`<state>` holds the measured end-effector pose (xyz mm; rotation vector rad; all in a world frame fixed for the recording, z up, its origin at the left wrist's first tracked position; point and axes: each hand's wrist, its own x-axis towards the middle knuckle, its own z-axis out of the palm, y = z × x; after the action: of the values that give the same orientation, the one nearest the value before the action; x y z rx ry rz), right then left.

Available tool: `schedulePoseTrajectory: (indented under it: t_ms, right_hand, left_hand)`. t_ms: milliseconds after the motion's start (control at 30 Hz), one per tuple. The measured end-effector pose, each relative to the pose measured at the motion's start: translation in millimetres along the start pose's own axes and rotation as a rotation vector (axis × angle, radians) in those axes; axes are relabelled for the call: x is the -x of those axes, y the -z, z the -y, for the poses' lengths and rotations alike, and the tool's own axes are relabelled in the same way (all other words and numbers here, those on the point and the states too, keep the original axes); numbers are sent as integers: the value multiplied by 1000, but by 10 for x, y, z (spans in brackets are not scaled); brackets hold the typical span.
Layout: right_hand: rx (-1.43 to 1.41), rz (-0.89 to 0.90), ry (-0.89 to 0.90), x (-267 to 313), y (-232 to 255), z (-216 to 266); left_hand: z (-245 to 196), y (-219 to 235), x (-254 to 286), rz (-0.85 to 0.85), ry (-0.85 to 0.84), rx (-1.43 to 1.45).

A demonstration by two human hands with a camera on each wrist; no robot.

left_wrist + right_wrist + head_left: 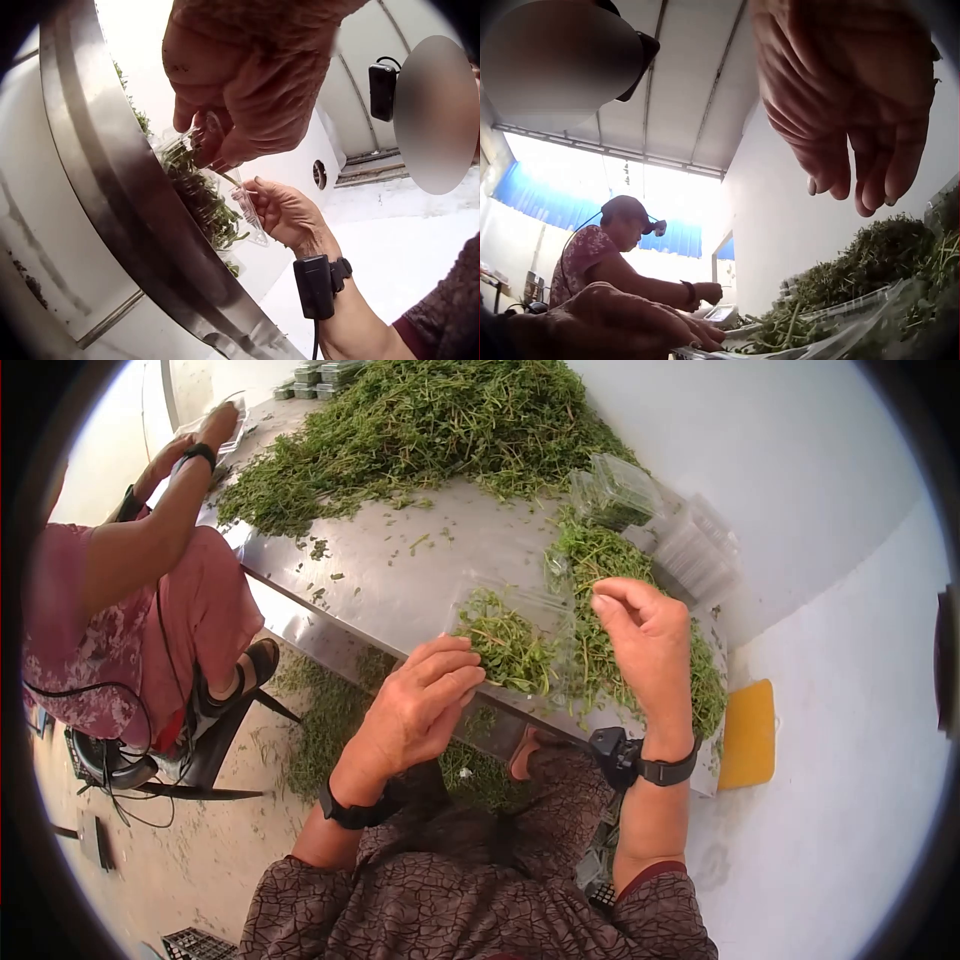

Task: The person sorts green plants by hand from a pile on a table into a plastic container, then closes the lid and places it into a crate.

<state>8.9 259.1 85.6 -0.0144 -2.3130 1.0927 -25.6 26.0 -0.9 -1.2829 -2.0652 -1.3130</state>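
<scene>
A clear plastic clamshell container (515,645) partly filled with green herb sprigs (505,650) sits at the steel table's (400,575) near edge, the left hand (425,705) pinching its left rim, the right hand (650,645) hovering over herbs just right, fingers relaxed, holding nothing.

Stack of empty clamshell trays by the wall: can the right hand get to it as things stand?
Probably yes. The right hand hovers free over the herbs, and the stack of empty trays sits just beyond it with only loose herbs between.

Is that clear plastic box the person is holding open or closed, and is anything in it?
Open. The clear box has green herbs inside; the left hand grips its near edge, and its lid stands raised.
</scene>
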Motion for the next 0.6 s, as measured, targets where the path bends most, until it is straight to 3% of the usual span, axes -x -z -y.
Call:
schedulePoseTrajectory:
  t_ms: [233, 400, 567, 600]
  right_hand:
    - [325, -95, -49, -62, 305, -244]
    - [663, 108, -77, -72, 333, -429]
    - [780, 177, -119, -125, 238, -576]
    - [785, 148, -63, -131, 229, -650]
  left_hand:
    - [-22, -21, -7, -26, -1, -9]
    - [3, -19, -10, -17, -9, -35]
    - [-5, -22, -3, -17, 10, -13]
    - [-11, -15, -1, -11, 14, -16]
